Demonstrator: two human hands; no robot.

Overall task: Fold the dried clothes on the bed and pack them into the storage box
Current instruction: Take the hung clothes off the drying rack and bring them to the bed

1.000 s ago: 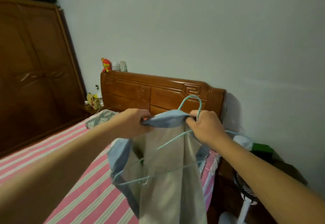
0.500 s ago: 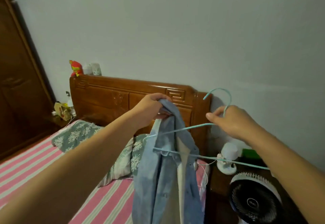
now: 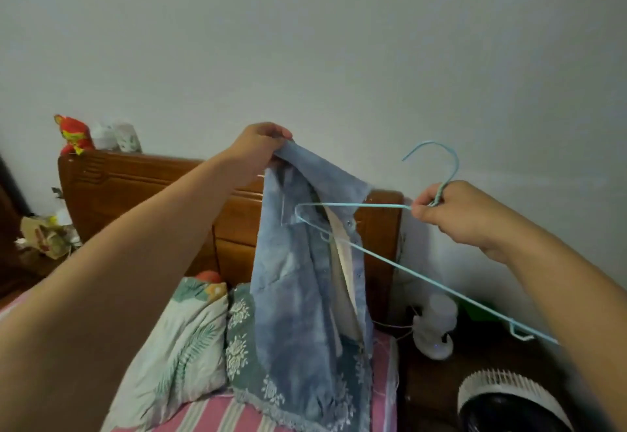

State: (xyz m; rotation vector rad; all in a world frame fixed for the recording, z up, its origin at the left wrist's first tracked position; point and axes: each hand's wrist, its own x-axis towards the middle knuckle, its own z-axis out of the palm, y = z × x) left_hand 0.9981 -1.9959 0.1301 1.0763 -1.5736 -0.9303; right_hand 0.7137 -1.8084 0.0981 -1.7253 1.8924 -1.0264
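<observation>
Denim shirt and hanger held over the bed

Left hand (image 3: 258, 144) pinches the denim shirt (image 3: 305, 295) at its collar; at 3 o'clock, right hand (image 3: 454, 214) grips the light-blue hanger (image 3: 353, 205).

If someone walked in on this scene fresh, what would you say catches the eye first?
First, the blue denim garment hanging mid-frame, pinched at its top by the left hand in front of the wooden headboard. Next, the light blue wire hanger, gripped at its neck by the right hand, one end still inside the garment. Below lie floral pillows on the pink striped bed.
</observation>
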